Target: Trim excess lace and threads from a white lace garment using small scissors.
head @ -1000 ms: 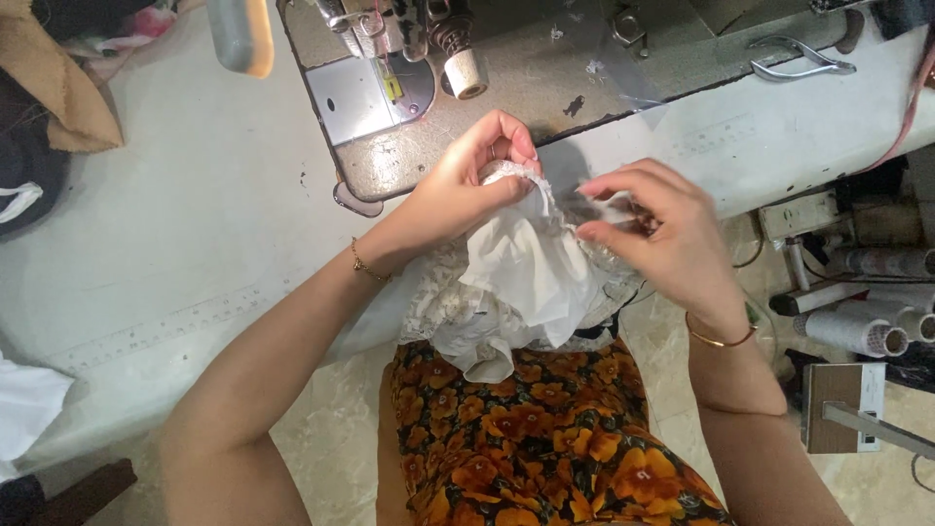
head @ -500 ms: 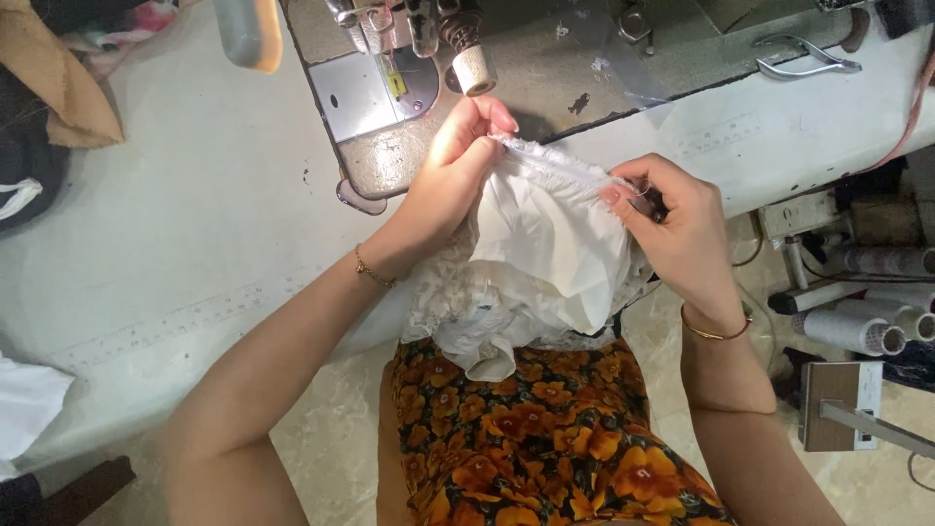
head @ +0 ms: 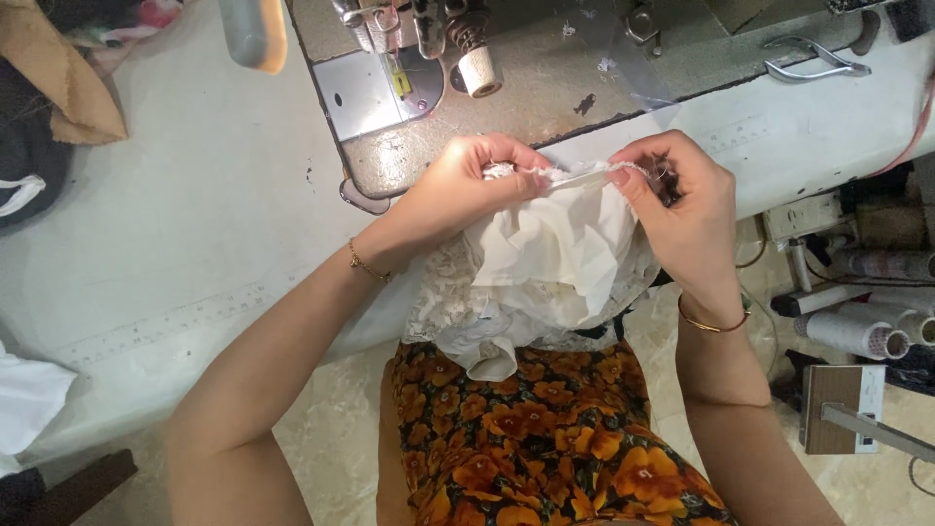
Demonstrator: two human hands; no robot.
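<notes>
As cloth (head: 555,253) seems soft, light, we pinch top edge: left hand (head: 467,185) and right hand (head: 682,209) both grasping it.

Both hands, left (head: 467,185) and right (head: 682,200), raised close together, fingers curled and pinching, forearms angled inward.
</notes>
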